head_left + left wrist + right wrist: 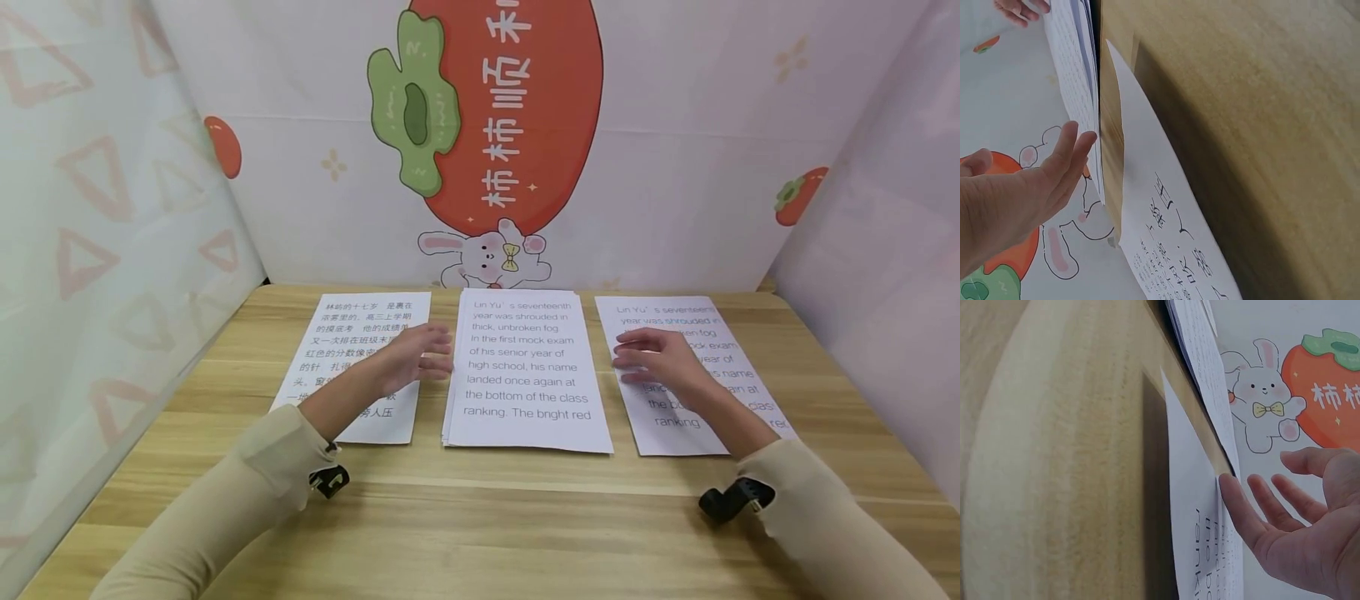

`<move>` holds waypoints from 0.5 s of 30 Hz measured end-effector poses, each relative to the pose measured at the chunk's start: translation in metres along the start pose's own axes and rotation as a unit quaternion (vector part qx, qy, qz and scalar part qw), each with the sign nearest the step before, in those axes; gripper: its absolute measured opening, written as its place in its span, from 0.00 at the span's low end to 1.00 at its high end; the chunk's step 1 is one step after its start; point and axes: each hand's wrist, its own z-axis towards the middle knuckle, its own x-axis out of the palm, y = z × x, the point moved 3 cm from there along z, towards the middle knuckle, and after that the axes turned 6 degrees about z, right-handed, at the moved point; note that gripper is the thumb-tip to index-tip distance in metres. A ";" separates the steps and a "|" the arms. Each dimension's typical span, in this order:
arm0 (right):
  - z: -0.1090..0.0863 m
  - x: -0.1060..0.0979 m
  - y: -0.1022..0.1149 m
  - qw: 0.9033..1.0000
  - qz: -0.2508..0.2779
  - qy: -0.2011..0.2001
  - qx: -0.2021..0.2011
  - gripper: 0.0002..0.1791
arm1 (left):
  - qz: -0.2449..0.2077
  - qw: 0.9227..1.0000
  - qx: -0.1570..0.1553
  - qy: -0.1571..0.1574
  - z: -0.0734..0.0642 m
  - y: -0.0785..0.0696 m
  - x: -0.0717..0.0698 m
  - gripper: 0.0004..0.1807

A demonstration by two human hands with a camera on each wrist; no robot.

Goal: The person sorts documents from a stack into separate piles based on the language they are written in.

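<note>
Three lots of printed paper lie in a row on the wooden table. At the left is a sheet with Chinese text [375, 325]. A stack of sheets with English text [525, 367] takes the middle, its edges slightly uneven. On the right lies another English-text sheet [667, 433], partly covered from view by my right hand [663, 362]. My left hand [405, 358] hovers over the right side of the Chinese sheet, fingers extended toward the stack. Both hands hold nothing, their fingers relaxed and apart. In the left wrist view the Chinese sheet [1154, 187] has a raised near edge casting a shadow.
The wooden table [480, 517] stretches in front of the papers. Behind it hangs a white backdrop [675, 167] printed with a large persimmon and a rabbit. Pale curtains [75, 350] close off the sides. Black wrist devices [723, 502] hang under the sleeves.
</note>
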 end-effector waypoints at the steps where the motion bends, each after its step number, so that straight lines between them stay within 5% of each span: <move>1: 0.000 0.002 0.000 1.000 0.006 0.003 0.003 0.26 | 0.001 1.000 0.001 0.002 0.000 0.001 0.000 0.31; 15: 0.003 0.013 0.005 0.999 0.026 0.025 0.010 0.27 | 0.005 1.000 -0.002 0.004 0.000 0.002 0.001 0.30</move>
